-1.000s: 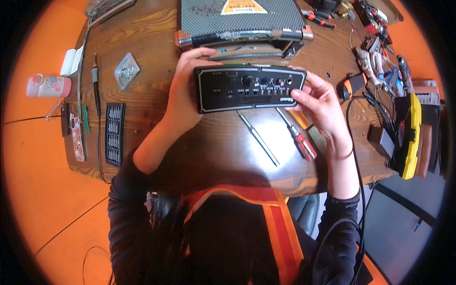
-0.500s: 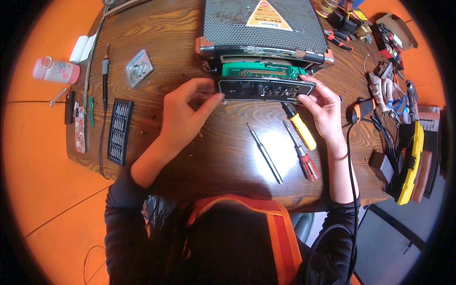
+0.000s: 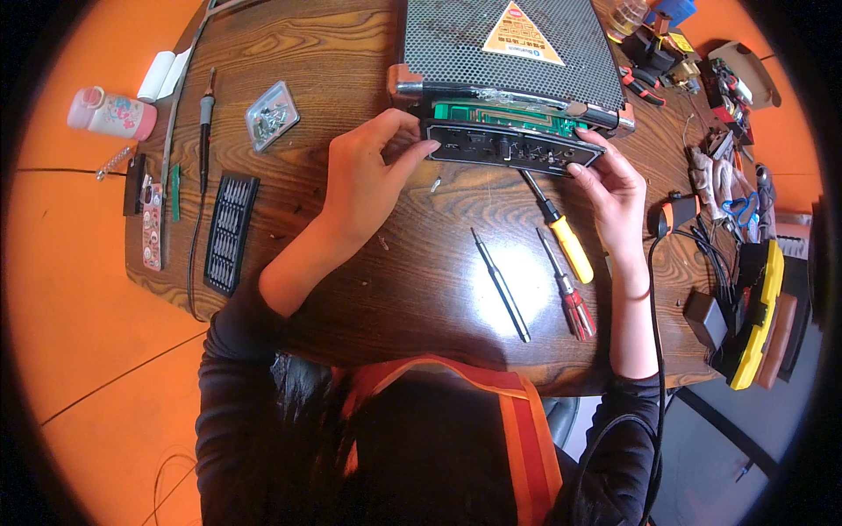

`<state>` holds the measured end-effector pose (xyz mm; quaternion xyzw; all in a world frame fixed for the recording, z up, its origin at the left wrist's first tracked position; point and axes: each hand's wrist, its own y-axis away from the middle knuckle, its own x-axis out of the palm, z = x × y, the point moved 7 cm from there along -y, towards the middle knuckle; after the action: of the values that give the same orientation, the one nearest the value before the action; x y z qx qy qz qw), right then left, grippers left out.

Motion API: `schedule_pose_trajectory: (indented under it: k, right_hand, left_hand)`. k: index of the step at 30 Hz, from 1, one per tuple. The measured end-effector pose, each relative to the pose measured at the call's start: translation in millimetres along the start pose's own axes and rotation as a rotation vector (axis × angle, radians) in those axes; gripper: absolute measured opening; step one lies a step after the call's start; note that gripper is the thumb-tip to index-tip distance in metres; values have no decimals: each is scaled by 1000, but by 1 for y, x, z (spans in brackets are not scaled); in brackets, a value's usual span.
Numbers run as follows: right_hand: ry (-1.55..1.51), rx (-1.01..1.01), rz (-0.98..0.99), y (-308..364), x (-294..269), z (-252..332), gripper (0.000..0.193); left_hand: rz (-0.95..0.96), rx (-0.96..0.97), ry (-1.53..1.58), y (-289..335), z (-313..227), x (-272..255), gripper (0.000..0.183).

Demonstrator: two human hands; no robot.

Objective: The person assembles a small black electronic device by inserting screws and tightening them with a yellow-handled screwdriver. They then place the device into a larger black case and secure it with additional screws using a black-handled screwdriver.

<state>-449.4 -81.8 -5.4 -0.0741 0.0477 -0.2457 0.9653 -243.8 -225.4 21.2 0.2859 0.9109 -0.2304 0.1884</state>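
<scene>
Control panel (image 3: 478,148) before speaker (image 3: 452,48); screwdrivers (image 3: 574,254) on table (image 3: 412,298), right of bit case (image 3: 231,232).

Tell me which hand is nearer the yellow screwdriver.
Right. The right hand is beside the yellow screwdriver, on its right; the left hand is farther off, to its left.

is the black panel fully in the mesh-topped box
Not fully in: green circuit board shows between the black panel and the box.
</scene>
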Motion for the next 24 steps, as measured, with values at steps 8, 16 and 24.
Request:
schedule_pose_trajectory:
  k: [8, 16, 24]
  right_hand:
    - [284, 10, -133, 5, -1, 1, 42]
    - [331, -86, -360, 0, -9, 0, 32]
    - [671, -88, -362, -2, -6, 11, 27]
  left_hand:
    - [-55, 57, -68, -1, 2, 2, 17]
    - [-95, 102, -123, -6, -6, 2, 16]
    - [-129, 124, -247, -7, -6, 4, 17]
